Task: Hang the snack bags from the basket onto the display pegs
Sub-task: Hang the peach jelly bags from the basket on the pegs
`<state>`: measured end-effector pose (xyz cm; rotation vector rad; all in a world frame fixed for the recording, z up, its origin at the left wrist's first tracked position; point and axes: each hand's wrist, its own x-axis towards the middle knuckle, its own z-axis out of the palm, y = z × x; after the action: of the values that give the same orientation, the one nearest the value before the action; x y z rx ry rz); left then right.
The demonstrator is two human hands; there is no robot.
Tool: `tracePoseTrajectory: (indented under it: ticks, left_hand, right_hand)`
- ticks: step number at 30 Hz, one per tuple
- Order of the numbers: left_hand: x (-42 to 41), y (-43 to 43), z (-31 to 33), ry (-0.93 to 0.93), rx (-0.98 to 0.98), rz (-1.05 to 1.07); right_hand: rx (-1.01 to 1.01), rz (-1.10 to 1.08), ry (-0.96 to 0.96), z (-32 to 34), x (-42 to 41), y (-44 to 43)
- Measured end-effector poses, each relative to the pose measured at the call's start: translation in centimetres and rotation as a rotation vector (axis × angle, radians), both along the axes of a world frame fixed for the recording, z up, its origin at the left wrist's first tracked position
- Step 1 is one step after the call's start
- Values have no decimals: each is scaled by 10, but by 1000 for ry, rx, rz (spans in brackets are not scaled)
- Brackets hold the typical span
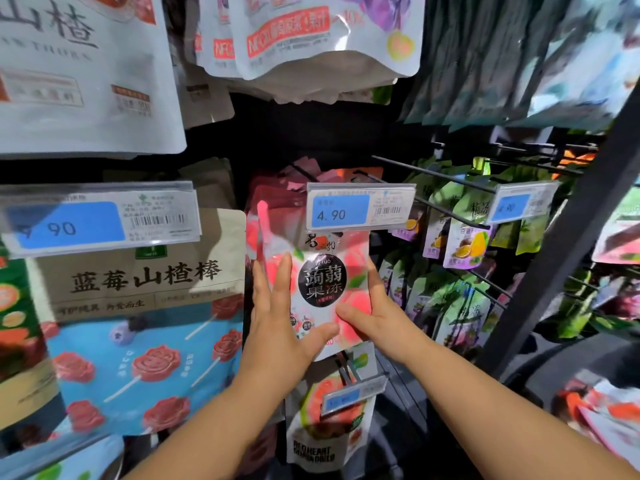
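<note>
A pink peach jelly snack bag with a round black label hangs upright in front of a row of matching pink bags. Its top sits right under the 4.90 price tag, which hides the peg's tip. My left hand lies flat on the bag's left front, with straight fingers pointing up and the thumb across the lower edge. My right hand holds the bag's right side, thumb on the front and fingers behind it. The basket is out of view.
A large blueberry hawthorn lollipop bag hangs to the left. White pouches hang overhead. A guava bag hangs just below my hands. Bare metal pegs and green and purple jelly bags fill the right, beside a dark slanted post.
</note>
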<state>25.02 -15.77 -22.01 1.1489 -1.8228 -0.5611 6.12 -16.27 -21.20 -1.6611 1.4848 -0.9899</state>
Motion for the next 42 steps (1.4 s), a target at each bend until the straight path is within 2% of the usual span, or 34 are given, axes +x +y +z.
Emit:
tracePoseTrajectory:
  ticks: [8, 13, 17, 22, 27, 33, 38, 42]
  left_hand:
    - [1, 22, 6, -34, -70, 23]
    - [1, 41, 20, -149, -73, 96]
    - [-8, 51, 36, -217, -321, 165]
    - [-46, 58, 51, -325, -261, -115]
    - [-130, 67, 45, -534, -148, -415]
    - [-217, 115, 3, -538, -24, -760]
    - [-238, 131, -8, -530, -70, -845]
    - [-241, 123, -18, -543, -101, -881]
  right_hand:
    - [-42, -10, 69, 5, 0, 19]
    - [-24, -13, 50, 13, -3, 30]
    - [-35, -105, 177, 31, -14, 44]
    - [-32, -172, 308, 54, -47, 72]
    - [5, -323, 365, 69, -117, 124]
    - [182, -500, 398, 44, -207, 220]
    - [310, -371, 408, 19, -233, 282]
    - [280, -299, 371, -2, -245, 291]
